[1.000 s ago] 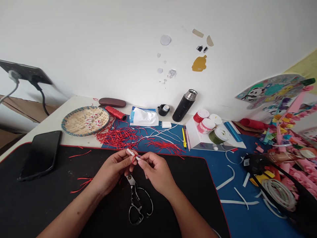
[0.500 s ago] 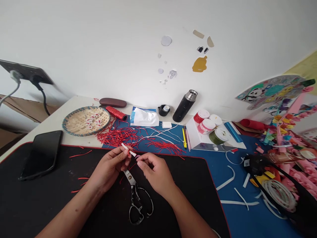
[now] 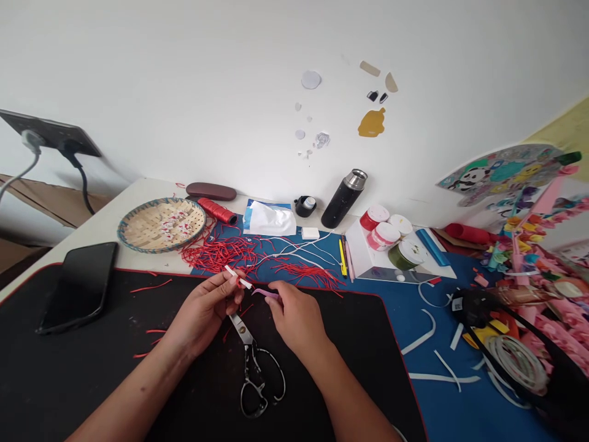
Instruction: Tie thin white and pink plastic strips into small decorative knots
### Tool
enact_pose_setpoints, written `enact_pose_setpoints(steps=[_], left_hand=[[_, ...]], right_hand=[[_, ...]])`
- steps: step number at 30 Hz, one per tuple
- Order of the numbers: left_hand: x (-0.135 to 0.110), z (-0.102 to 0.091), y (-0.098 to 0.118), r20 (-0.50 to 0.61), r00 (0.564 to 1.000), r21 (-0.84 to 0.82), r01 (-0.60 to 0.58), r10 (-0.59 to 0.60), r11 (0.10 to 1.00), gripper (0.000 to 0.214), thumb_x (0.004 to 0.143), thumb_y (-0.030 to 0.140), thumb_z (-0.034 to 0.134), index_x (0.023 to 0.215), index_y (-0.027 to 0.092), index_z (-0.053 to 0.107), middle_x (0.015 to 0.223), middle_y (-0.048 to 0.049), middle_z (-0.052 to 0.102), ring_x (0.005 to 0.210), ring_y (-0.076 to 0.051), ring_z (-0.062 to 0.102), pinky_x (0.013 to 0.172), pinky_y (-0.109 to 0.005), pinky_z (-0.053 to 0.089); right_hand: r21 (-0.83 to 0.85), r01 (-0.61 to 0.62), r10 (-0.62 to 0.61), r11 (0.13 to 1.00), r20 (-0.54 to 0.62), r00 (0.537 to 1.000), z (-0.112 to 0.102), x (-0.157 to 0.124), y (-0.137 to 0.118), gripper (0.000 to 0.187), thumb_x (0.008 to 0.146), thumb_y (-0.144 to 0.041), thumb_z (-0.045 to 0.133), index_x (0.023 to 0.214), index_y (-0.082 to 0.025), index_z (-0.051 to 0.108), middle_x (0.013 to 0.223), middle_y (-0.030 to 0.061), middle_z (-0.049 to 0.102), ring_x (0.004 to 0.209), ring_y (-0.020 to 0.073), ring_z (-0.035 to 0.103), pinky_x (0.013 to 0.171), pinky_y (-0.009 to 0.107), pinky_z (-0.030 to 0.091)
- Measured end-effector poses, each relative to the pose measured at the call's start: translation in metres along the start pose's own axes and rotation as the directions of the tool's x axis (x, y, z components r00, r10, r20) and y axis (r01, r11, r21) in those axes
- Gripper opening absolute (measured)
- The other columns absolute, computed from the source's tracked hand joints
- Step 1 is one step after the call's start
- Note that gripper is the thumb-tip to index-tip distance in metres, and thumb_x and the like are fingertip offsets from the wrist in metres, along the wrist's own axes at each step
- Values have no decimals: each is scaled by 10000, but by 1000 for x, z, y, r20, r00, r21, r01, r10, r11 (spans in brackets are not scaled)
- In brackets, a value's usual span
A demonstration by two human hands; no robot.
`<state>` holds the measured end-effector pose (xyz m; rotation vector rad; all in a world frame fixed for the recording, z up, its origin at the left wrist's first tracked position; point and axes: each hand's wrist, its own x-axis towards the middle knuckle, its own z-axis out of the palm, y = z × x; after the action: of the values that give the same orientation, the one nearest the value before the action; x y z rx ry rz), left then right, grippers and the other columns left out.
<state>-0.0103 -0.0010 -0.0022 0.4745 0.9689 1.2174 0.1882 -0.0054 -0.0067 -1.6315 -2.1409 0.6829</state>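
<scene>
My left hand (image 3: 209,310) pinches a short white strip (image 3: 238,277) with a red cord hanging from it, held just above the black mat (image 3: 83,374). My right hand (image 3: 294,316) is closed on a thin pink tool, perhaps tweezers (image 3: 265,293), whose tip points left toward the strip. A pair of scissors (image 3: 254,368) lies on the mat right below and between both hands, blades pointing up-left.
A heap of red cords (image 3: 230,253) and a woven basket (image 3: 161,224) with small pieces lie beyond the hands. A black phone (image 3: 79,285) lies at left. A black flask (image 3: 343,197), jars (image 3: 384,235), white strips (image 3: 426,334) and colourful craft clutter (image 3: 529,270) fill the right.
The hands have drawn apart. My right hand let go of the strip's end and now holds the pink tool a little to the right; my left hand keeps the strip.
</scene>
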Motion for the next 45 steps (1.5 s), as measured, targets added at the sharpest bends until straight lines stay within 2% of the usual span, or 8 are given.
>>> enact_pose_setpoints(steps=[6,14,17,22,28,35,40,45], left_hand=[[-2,1,0,32,999,28,9,-10,1000,344,646,401,1011,781,155,812,632,-18,657,566,-116,509,496,-204,394],[-2,-1,-1,55,998,76,-20,16,997,340,692,418,984,837,149,836,624,-11,650,547,-107,499,496,-198,402],[-2,-1,-1,92,996,89,-28,20,996,325,730,393,962,895,138,846,644,-23,674,549,-111,529,482,-193,407],[-4,0,-2,135,991,66,6,-15,998,241,771,331,938,892,153,830,995,-119,823,503,-86,545,458,-206,451],[-6,4,0,153,988,28,30,-34,999,306,700,338,991,855,130,829,784,-62,773,532,-115,614,475,-192,502],[-3,4,2,81,997,-39,-6,9,999,320,663,328,1004,840,131,825,724,-29,738,532,-112,602,497,-201,504],[0,1,2,21,999,-70,-35,37,997,325,665,313,998,859,126,816,756,-41,747,567,-121,614,506,-201,499],[0,1,0,52,999,-55,0,3,999,331,674,325,1001,866,122,824,734,-30,725,572,-127,624,515,-208,508]], right_hand=[[-102,2,1,995,31,1000,1,2,3,79,1020,-204,656,1035,-215,734,1010,63,789,841,234,727,684,311,390],[313,-93,95,945,9,995,0,2,-1,114,964,-296,690,955,-216,771,637,-31,609,587,148,541,597,278,341],[454,-125,107,882,66,992,-1,1,-4,127,942,-301,695,928,-199,769,641,-44,580,590,132,511,587,264,349],[574,-162,80,802,165,983,-2,-2,-6,183,942,-346,696,877,-184,751,665,-43,573,602,121,467,569,252,340],[638,-165,43,753,202,978,-2,-1,-6,134,944,-295,688,883,-186,738,779,-9,686,682,136,562,634,253,415],[699,-136,41,702,151,988,3,0,-4,140,957,-330,694,972,-201,746,910,28,729,781,163,643,688,266,497],[770,-160,69,617,150,986,4,-1,-4,220,931,-359,711,1086,-207,748,826,-1,676,649,134,608,584,242,491],[809,-143,115,570,94,989,0,1,-4,240,931,-394,711,1066,-198,742,706,-22,632,562,121,594,504,223,437]])
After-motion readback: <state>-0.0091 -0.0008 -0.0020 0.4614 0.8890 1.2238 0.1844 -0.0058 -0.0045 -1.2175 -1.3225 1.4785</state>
